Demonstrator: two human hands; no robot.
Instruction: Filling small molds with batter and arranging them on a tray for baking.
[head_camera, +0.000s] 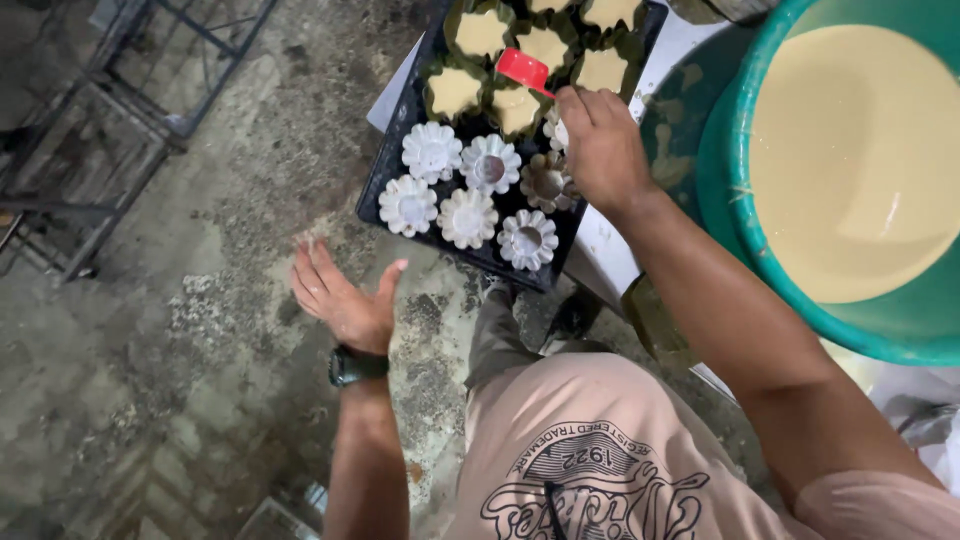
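Clearly your right hand (603, 145) gripped the small red scoop (523, 70) by its handle over the tray's (385, 180) upper-centre batter-filled moulds (455, 92), a light, rigid tool likely slick with batter, while your left hand (343, 292) hung open at centre-left.

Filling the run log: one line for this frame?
right hand: holds red scoop over moulds | left hand: open, empty | tray | batter tub

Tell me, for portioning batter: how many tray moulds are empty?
7 moulds: three mid-tray, three along the tray's near edge, one partly under the right hand gripping the red scoop; others may be hidden.
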